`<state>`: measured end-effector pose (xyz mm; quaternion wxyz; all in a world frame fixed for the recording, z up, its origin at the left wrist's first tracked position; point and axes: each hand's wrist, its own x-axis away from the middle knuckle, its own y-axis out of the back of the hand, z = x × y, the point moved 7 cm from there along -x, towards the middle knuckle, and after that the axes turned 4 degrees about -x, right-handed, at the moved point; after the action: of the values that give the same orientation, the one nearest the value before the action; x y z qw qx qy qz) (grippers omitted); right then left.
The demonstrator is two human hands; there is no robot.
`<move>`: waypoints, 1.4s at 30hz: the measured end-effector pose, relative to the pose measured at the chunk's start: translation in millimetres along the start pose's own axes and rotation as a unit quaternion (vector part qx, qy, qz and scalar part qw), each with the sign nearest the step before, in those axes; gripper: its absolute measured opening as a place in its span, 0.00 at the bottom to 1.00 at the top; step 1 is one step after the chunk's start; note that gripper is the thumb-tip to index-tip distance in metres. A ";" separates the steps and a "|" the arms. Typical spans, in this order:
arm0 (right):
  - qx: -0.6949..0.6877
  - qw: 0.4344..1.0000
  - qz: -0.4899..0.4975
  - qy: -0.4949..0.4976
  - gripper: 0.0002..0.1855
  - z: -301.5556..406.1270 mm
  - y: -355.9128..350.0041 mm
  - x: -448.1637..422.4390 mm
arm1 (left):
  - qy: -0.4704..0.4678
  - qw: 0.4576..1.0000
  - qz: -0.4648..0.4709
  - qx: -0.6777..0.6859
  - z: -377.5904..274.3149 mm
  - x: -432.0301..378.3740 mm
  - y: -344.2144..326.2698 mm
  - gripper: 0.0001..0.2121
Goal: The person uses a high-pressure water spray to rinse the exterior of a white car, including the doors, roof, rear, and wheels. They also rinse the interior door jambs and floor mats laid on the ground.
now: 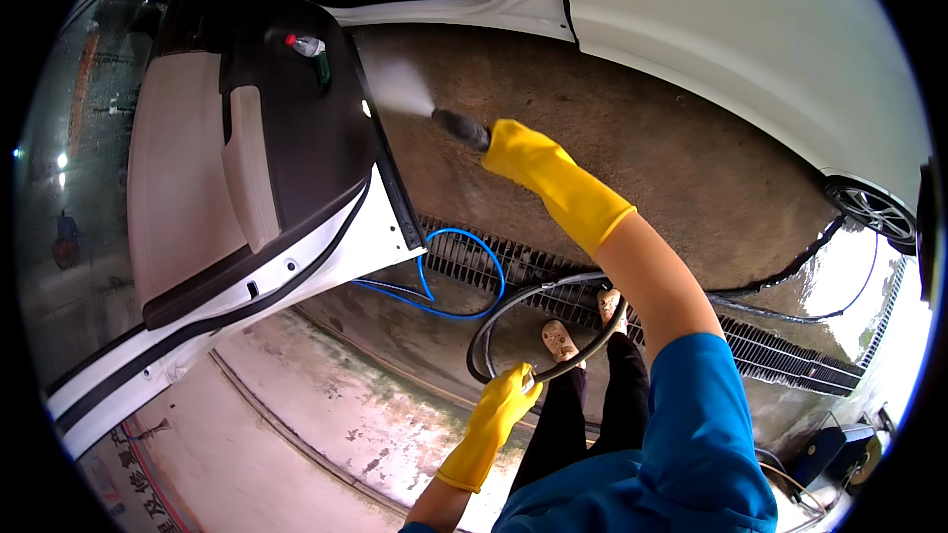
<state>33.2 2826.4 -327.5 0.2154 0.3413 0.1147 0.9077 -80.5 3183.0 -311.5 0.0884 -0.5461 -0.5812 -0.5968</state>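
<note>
In a yellow rubber glove, my right hand [518, 152] grips a dark spray nozzle [461, 129]. A white mist fans out from its tip towards the edge of the open white car door [355, 237]. My left hand [512, 392], gloved the same way, is closed around a black hose [592, 352] that loops in front of my legs. A clear plastic bottle [307, 46] with a red cap lies in the pocket of the brown and beige door panel [185, 163].
A blue hose [498, 252] loops by a metal floor grating [548, 303] near my feet. The white car body [711, 7] runs along the top, with a wheel [874, 211] at right. Dark equipment [822, 451] stands at lower right. A stained pale wall [296, 414] is at lower left.
</note>
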 end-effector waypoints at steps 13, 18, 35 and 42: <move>0.092 0.985 0.148 -0.003 0.17 -43.0 -71.6 179.3 | -0.127 0.991 0.033 -0.019 9.0 59.7 -58.1 0.12; 0.162 0.981 0.086 0.067 0.20 -61.3 -93.0 228.4 | -0.177 0.984 0.007 -0.031 11.2 82.3 -81.5 0.13; -0.174 0.888 -0.415 -0.095 0.18 -70.3 35.9 428.4 | -0.101 0.907 -0.406 0.047 141.8 165.5 175.7 0.16; -0.322 0.775 -0.537 -0.089 0.17 -124.7 -3.1 514.0 | -0.182 0.560 -0.775 0.231 251.7 284.1 456.1 0.28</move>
<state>-395.8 3062.7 -127.9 0.7742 0.2140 -0.0392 0.5944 285.0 3391.4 106.7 -0.3924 0.0562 -0.9023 -0.1694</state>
